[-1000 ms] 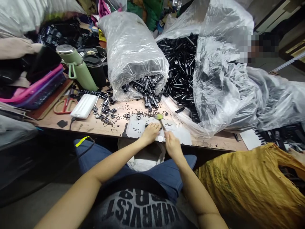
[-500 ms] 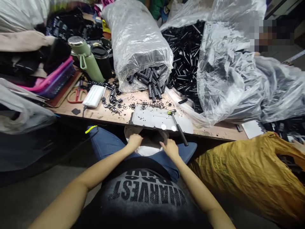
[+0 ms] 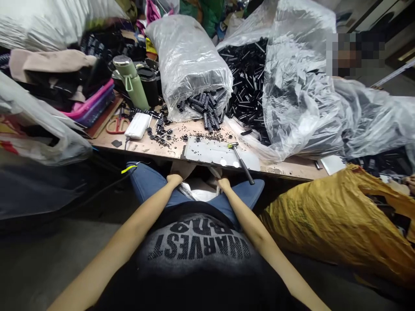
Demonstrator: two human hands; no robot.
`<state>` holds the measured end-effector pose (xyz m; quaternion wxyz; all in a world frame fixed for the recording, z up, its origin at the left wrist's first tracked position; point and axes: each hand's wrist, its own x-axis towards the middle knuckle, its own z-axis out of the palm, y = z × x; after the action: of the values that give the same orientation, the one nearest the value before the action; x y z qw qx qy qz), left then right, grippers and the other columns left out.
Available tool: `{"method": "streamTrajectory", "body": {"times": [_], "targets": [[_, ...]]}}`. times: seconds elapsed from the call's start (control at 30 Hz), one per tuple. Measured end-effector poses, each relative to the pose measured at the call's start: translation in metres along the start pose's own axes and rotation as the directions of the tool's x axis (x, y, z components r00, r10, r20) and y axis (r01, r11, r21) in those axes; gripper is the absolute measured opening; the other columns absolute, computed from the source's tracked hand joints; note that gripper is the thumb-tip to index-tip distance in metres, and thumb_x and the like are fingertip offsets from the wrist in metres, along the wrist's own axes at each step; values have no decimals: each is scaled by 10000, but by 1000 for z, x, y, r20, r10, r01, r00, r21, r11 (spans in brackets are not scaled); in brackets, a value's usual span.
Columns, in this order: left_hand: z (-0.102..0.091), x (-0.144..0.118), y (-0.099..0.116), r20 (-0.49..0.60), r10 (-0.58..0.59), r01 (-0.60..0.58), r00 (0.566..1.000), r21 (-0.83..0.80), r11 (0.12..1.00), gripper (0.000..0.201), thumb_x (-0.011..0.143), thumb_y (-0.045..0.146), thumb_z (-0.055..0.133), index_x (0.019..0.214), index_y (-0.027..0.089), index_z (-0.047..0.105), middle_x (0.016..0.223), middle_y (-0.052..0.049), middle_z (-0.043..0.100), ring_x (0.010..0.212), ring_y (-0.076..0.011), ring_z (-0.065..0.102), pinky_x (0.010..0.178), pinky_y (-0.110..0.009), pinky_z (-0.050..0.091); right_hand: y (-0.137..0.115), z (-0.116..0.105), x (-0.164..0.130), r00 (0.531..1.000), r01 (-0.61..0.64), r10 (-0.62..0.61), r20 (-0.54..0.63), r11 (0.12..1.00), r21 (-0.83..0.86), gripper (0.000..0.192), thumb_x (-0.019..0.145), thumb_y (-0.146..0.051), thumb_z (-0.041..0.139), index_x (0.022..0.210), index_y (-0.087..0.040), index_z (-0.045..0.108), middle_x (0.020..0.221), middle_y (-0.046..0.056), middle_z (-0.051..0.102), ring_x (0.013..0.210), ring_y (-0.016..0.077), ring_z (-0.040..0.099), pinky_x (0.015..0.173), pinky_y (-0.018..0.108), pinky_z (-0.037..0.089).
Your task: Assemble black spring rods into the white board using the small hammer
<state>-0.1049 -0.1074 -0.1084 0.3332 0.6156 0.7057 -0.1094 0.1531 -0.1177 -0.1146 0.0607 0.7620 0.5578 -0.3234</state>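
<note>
Between my knees, below the table edge, sits a white bag with its mouth spread. My left hand is closed on its left edge, and my right hand grips the right edge. The fingertips of both are mostly hidden. Just above, a hammer lies with its head on a pale flat sheet and its handle jutting past the table edge. Tiny dark bits are scattered over and behind the sheet.
On the table stand a green flask, a white power bank and red-handled scissors. Clear bags hold ridged black pieces and black tubes. A yellow sack stands right. A person is at far right.
Both hands have moved slightly away from my body, and the fingers have closed on the bag's edges, pulling its mouth wider. The camera view has shifted a little.
</note>
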Motion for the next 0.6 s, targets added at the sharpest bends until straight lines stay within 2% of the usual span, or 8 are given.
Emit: {"method": "streamTrajectory", "body": {"times": [0.13, 0.27, 0.4, 0.43, 0.47, 0.5, 0.53, 0.6], "targets": [[-7, -8, -2, -78, 12, -10, 997, 28, 1000, 359, 811, 351, 564, 1042, 119, 709, 1042, -222, 682, 1064, -313, 623, 825, -333, 473, 13, -10, 6, 998, -57, 57, -6, 998, 5, 354, 912, -359, 575, 1190, -142, 556, 1199, 95, 576, 1030, 214, 597, 870, 403, 520], [-10, -23, 3, -133, 48, -49, 990, -8, 999, 324, 855, 304, 512, 996, 94, 715, 1021, -227, 685, 999, -301, 653, 813, -335, 484, 14, -16, 8, 997, -72, 73, 13, 996, -52, 355, 923, -385, 550, 1196, -157, 555, 1199, 88, 586, 1029, 206, 603, 882, 416, 515], [-17, -45, 11, -163, 209, -223, 964, -71, 972, 335, 891, 405, 499, 879, 163, 730, 950, -142, 710, 965, -244, 661, 836, -289, 477, 7, -18, 4, 999, -24, 29, 39, 992, -126, 432, 891, -436, 561, 1226, -163, 567, 1242, 141, 603, 1125, 266, 602, 907, 370, 494], [-22, -50, 13, -215, 275, -299, 937, -87, 950, 344, 906, 424, 477, 899, 187, 725, 955, -114, 710, 969, -220, 654, 857, -272, 470, 5, -19, 1, 999, -8, 15, 45, 990, -144, 435, 874, -432, 574, 1220, -167, 580, 1234, 153, 614, 1136, 284, 603, 895, 355, 494], [-28, -53, 14, -303, 336, -379, 892, -94, 921, 353, 925, 427, 444, 943, 202, 715, 971, -96, 705, 977, -202, 645, 880, -266, 463, 3, -20, -3, 999, 4, 5, 50, 987, -162, 425, 859, -422, 585, 1199, -167, 602, 1213, 167, 628, 1133, 303, 608, 881, 352, 496], [-36, -54, 14, -421, 374, -447, 826, -87, 890, 362, 944, 412, 407, 1005, 205, 697, 1000, -90, 695, 995, -196, 631, 908, -275, 456, 1, -21, -8, 999, 15, -5, 53, 983, -180, 411, 850, -411, 589, 1171, -159, 623, 1190, 183, 640, 1126, 321, 611, 876, 366, 495], [-45, -53, 13, -553, 378, -491, 742, -66, 869, 367, 956, 386, 380, 1069, 195, 672, 1034, -98, 682, 1021, -202, 615, 937, -299, 450, 0, -22, -15, 998, 26, -16, 53, 980, -198, 404, 844, -401, 588, 1146, -138, 638, 1170, 207, 645, 1124, 342, 610, 878, 389, 489], [-65, -44, 7, -761, 297, -480, 576, -21, 877, 376, 953, 340, 376, 1166, 150, 621, 1103, -136, 649, 1089, -238, 575, 988, -368, 434, -1, -27, -30, 997, 65, -54, 55, 973, -223, 421, 836, -392, 591, 1121, -86, 647, 1153, 252, 640, 1131, 370, 598, 891, 427, 472]]}}
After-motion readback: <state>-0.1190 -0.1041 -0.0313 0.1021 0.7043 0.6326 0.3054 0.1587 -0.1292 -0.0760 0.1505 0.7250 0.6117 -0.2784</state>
